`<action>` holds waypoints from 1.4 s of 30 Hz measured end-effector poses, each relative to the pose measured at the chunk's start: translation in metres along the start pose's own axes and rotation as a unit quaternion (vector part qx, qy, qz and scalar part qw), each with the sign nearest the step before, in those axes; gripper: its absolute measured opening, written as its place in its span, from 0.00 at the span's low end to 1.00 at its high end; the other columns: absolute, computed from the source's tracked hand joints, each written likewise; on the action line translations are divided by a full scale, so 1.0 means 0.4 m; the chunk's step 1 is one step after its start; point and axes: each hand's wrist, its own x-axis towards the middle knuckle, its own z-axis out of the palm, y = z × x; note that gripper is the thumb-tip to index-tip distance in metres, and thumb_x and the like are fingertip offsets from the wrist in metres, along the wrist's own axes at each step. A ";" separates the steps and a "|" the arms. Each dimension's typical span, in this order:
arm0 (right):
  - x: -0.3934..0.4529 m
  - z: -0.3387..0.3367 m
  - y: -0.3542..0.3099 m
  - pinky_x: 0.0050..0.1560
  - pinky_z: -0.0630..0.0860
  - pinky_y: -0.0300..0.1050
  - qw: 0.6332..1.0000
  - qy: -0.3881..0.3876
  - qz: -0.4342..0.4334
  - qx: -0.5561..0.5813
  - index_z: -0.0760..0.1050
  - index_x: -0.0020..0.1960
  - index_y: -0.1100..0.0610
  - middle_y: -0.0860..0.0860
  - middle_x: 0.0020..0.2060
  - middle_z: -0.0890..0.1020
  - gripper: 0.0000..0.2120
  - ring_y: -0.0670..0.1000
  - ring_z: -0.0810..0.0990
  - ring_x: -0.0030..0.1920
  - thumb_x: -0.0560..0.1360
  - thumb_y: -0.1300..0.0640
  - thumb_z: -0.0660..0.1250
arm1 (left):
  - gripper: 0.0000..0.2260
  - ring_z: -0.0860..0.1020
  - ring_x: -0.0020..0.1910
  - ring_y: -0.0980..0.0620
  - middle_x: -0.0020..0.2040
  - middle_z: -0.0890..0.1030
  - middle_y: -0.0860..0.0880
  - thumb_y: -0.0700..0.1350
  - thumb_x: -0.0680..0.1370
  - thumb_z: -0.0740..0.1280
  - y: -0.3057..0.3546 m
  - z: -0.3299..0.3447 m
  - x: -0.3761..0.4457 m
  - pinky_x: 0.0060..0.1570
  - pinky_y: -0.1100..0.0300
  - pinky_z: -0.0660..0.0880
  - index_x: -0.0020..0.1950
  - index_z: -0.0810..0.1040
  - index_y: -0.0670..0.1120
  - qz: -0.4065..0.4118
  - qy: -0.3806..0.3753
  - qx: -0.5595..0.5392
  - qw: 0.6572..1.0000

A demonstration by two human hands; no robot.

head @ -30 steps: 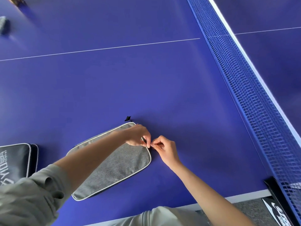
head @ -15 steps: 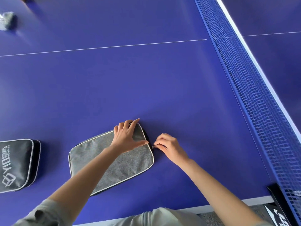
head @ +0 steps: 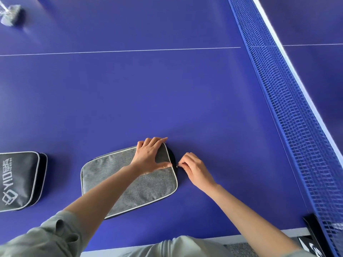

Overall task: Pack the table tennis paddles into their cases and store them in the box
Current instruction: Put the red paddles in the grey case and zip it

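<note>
We see a grey case lying flat on the blue table near its front edge; what it holds is hidden from us. A black case lies well apart at the left edge, its contents hidden too. Our left hand rests flat on the grey case's far right corner, fingers straight and spread. Our right hand sits just beside that case's right edge, thumb and forefinger pinching the small zipper pull. The net runs along the right.
</note>
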 end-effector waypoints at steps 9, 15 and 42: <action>-0.005 -0.011 -0.009 0.37 0.71 0.41 0.998 -0.024 0.038 0.050 0.75 0.40 0.61 0.52 0.37 0.78 0.05 0.48 0.73 0.36 0.74 0.64 0.68 | 0.41 0.64 0.66 0.51 0.67 0.67 0.55 0.72 0.66 0.63 0.005 -0.004 -0.002 0.68 0.51 0.53 0.74 0.57 0.56 0.010 -0.013 0.024 1.000; -0.076 0.028 -0.052 0.40 0.76 0.45 0.990 0.008 0.092 0.111 0.73 0.40 0.65 0.55 0.40 0.81 0.05 0.52 0.79 0.39 0.74 0.68 0.65 | 0.47 0.58 0.72 0.50 0.74 0.59 0.53 0.74 0.67 0.60 0.031 -0.013 -0.008 0.73 0.47 0.42 0.77 0.44 0.53 0.061 -0.048 0.104 0.992; -0.141 0.141 -0.211 0.41 0.76 0.29 0.964 0.030 0.198 0.177 0.80 0.44 0.64 0.55 0.39 0.84 0.04 0.47 0.82 0.40 0.73 0.63 0.70 | 0.45 0.43 0.77 0.46 0.78 0.44 0.49 0.60 0.66 0.70 0.018 0.016 -0.242 0.75 0.46 0.40 0.77 0.51 0.57 0.061 0.032 0.156 0.985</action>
